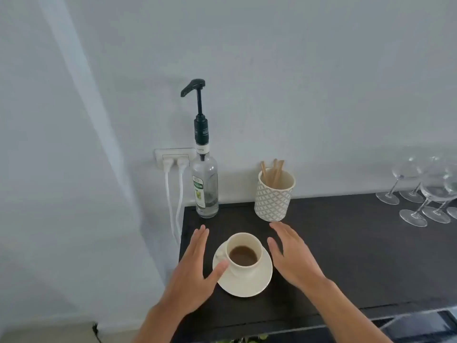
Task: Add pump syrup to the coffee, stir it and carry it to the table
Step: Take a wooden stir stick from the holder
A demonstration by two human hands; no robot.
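Observation:
A cream cup (257, 245) holding brown coffee stands on a cream saucer (249, 284) near the front left of a dark counter (358, 256). My left hand (195, 271) is flat and open just left of the saucer, its thumb touching the saucer's rim by the cup handle. My right hand (293, 256) hovers open just right of the cup, apart from it. Behind the cup, against the wall, stands a clear syrup bottle (205, 189) with a green label and a tall black pump (195, 86), its spout pointing left. A patterned holder (274, 196) with wooden stirrers (273, 170) sits to the bottle's right.
Several stemmed glasses (425, 194) stand at the counter's back right. A wall socket (173, 158) with two white cables sits left of the bottle, beyond the counter's left edge. The white wall runs close behind everything.

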